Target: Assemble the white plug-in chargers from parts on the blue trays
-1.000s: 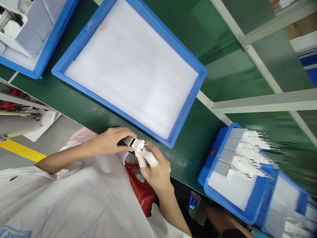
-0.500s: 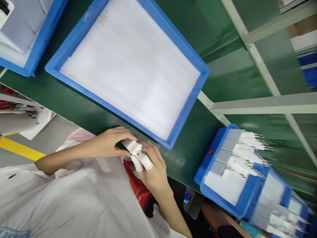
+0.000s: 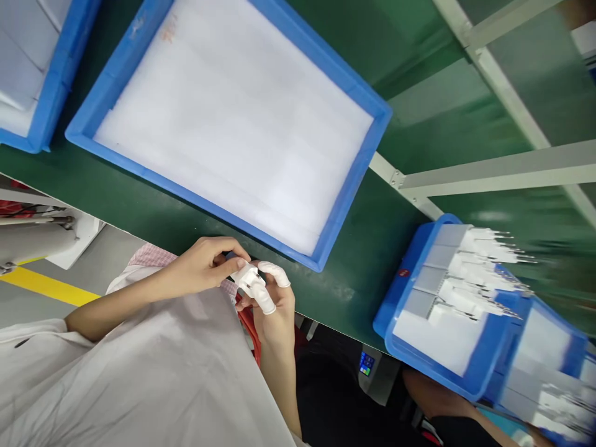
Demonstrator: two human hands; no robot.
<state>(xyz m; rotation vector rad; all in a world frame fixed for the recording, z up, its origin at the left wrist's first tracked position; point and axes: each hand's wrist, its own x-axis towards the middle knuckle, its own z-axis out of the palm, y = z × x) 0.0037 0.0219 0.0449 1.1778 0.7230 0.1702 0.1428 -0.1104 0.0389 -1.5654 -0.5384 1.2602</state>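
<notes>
A small white power adapter (image 3: pixel 245 277), with small prongs partly visible, is held between my hands just in front of the table edge. My left hand (image 3: pixel 210 263) pinches its left end between thumb and fingers. My right hand (image 3: pixel 278 308) grips the other side. White finger cots (image 3: pixel 275 273) cover two of the right hand's digits, one pressed against the adapter and the other bent above it. Part of the adapter is hidden behind the fingers.
A blue tray (image 3: pixel 321 251) lined with white lies beyond my hands on the green table (image 3: pixel 153 214). Another blue tray (image 3: pixel 44 118) holds pale blocks at left. At right, a blue bin (image 3: pixel 475 385) holds white adapters (image 3: pixel 484 254) with metal prongs. A person's arm (image 3: pixel 433 394) shows below.
My right hand has turned and shifted left around the adapter, with one covered finger now raised above it. My left fingers have closed in nearer. The view has shifted slightly.
</notes>
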